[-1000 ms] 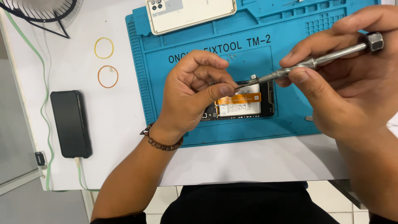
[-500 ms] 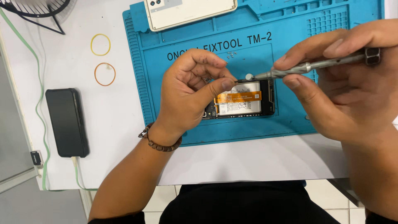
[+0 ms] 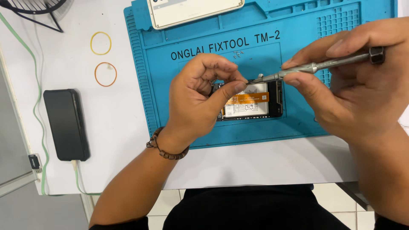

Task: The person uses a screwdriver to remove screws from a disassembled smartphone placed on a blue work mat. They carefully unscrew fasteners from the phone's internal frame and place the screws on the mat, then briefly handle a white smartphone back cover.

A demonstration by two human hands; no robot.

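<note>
Steadying the opened phone [image 3: 251, 102] comes first here: the left hand [image 3: 200, 100] curls over its left end, fingers bent and thumb pressed at the top edge, pinning it flat on the blue repair mat [image 3: 179, 64]. The right hand [image 3: 349, 85] is closed around a slim metal screwdriver [image 3: 315, 66], pinching the shaft between thumb and fingertips, with the tip meeting the phone's upper edge just beside the left thumb. Whether the tip is seated in a screw head is too small to tell.

To do this well, I would judge that the tool wants to sit square in the screw before any turning, with light downward pressure so the bit does not slip onto the orange flex cable [image 3: 249, 98] or the white battery beneath it. Keeping the left thumb near but clear of the tip guards against a jab. A few tiny screws [image 3: 237, 53] lie loose on the mat above the phone; a careless sleeve could scatter them.

Further off on the white surface [image 3: 128, 140], a black phone [image 3: 66, 123] charges and two rubber bands [image 3: 103, 57] lie.
</note>
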